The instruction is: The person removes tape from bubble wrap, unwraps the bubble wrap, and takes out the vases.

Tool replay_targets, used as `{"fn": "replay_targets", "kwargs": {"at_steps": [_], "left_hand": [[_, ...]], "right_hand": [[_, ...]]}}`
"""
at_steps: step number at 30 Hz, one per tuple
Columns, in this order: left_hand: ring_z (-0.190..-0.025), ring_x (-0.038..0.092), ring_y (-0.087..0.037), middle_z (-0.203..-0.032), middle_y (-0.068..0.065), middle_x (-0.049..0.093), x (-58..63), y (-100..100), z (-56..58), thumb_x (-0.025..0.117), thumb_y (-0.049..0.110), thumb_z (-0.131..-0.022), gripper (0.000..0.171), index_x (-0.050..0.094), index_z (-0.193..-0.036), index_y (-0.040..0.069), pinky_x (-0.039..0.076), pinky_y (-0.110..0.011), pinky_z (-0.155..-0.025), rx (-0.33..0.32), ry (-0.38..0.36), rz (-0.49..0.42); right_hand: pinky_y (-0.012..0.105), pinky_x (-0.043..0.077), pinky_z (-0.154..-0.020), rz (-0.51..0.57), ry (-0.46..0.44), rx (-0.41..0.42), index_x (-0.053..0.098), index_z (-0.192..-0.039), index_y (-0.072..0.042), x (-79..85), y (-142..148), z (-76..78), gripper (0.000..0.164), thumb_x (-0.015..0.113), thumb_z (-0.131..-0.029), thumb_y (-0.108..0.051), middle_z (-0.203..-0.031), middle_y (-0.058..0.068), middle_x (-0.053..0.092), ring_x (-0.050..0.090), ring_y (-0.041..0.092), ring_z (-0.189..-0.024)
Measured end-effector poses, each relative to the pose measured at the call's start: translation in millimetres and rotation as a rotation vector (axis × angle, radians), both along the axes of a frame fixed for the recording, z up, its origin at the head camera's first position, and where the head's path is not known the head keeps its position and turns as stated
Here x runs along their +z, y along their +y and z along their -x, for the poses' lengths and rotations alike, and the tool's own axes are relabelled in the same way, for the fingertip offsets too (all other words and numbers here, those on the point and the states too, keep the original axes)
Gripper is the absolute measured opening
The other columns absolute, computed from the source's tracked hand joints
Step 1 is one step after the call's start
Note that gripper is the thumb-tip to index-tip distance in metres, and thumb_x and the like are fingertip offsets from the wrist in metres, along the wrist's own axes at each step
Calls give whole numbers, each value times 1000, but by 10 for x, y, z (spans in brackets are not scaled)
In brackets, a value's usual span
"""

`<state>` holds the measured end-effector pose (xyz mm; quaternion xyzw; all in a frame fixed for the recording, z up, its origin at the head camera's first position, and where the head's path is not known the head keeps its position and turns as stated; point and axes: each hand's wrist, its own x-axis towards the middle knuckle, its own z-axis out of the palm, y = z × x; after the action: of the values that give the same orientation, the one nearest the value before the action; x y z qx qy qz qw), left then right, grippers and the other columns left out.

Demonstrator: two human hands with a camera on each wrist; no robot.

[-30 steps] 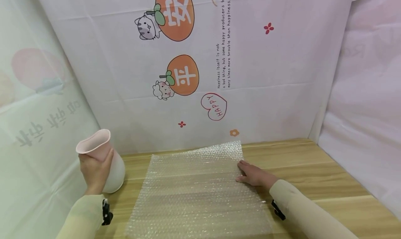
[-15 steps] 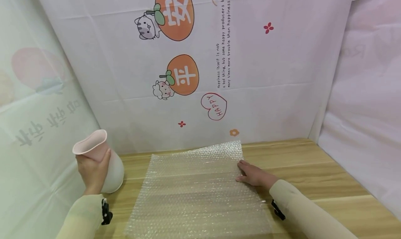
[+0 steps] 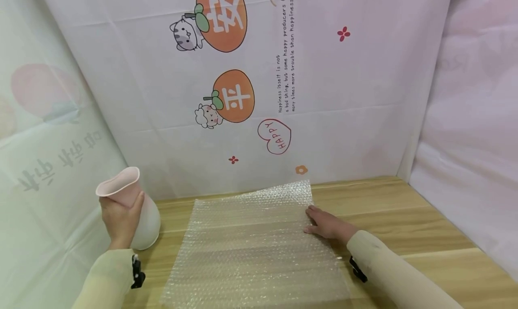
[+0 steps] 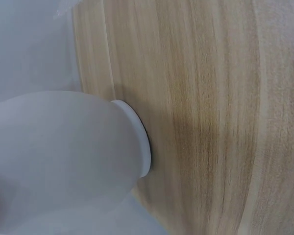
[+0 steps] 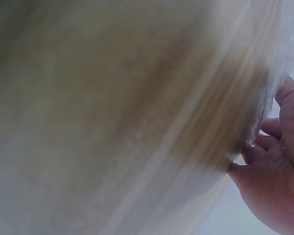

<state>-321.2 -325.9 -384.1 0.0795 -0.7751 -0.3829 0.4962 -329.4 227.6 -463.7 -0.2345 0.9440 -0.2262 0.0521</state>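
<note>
In the head view, my left hand (image 3: 121,219) grips a vase (image 3: 149,223) round its neck, thumb on the near side. The vase is pink at its wavy mouth and fades to white below. It leans to the left; the left wrist view shows its white base (image 4: 137,139) close to the wooden tabletop. A sheet of clear bubble wrap (image 3: 255,250) lies spread over the middle of the table, its far right corner lifted. At the sheet's right edge rests my right hand (image 3: 328,224), thumb and fingers apart, fingertips touching the wrap.
The wooden table (image 3: 404,228) reaches back to a white printed cloth (image 3: 323,97), which hangs behind it. More cloth hangs at the left (image 3: 48,210) and right (image 3: 473,142) sides. The vase stands near the left cloth.
My left hand and the vase have shifted very slightly left since the first frame. The head view has tilted a little. My right hand and the bubble wrap stay in place.
</note>
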Motion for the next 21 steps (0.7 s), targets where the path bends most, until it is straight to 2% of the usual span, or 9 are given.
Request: {"fn": "replay_targets", "kwargs": {"at_steps": [6,16,21], "left_hand": [[-106,48,-50,-118,-33,47,40,-17,1,79,31,-76,88,31,-139,-6,35,-58,-95,17,-34,-27],[-109,52,-45,-121,-29,52,61,-80,14,79,37,-75,95,27,-147,4,38,-56,-95,25,-77,-109],[-110,51,-45,-124,-28,50,87,-82,10,77,42,-75,95,27,-145,1,37,-56,-96,31,-125,-145]], "right_hand": [[57,23,-109,-11,10,3,34,-141,16,-12,15,16,74,62,-95,-34,-148,37,24,23,49,-137],[57,23,-109,-17,4,4,33,-141,16,-1,22,26,74,62,-95,-33,-148,37,23,24,49,-137],[57,23,-109,-21,-8,2,32,-142,16,20,6,11,74,61,-96,-33,-149,37,23,23,49,-137]]}}
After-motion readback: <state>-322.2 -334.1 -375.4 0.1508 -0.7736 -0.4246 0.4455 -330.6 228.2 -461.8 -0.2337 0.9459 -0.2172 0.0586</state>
